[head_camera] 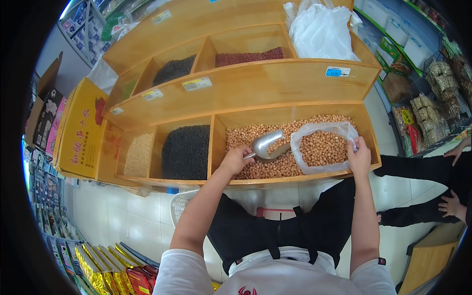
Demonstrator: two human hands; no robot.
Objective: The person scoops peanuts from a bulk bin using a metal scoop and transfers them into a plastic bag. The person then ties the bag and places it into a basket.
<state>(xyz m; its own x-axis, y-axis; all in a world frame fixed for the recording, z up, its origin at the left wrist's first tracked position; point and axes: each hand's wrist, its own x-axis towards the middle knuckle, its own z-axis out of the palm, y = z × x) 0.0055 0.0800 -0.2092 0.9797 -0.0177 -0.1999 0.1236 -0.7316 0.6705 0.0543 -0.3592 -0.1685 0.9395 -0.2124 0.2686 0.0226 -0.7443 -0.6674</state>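
Note:
My left hand (236,161) grips the handle of a metal scoop (266,144), which rests low over loose peanuts (246,132) in the front right compartment of a wooden bin (295,107). Some peanuts lie at the scoop's mouth, pointing towards the bag. My right hand (359,155) pinches the rim of a clear plastic bag (308,167) on its right side. The bag's mouth is wide, and many peanuts (320,148) show inside it. The bag sits within the same compartment, just right of the scoop.
Black beans (186,152) and pale grains (139,154) fill neighbouring compartments. Red beans (250,58) lie in the upper tier, beside white plastic bags (320,31). A yellow carton (79,129) stands left. A white basket (180,204) is below. Another person (416,184) is at the right.

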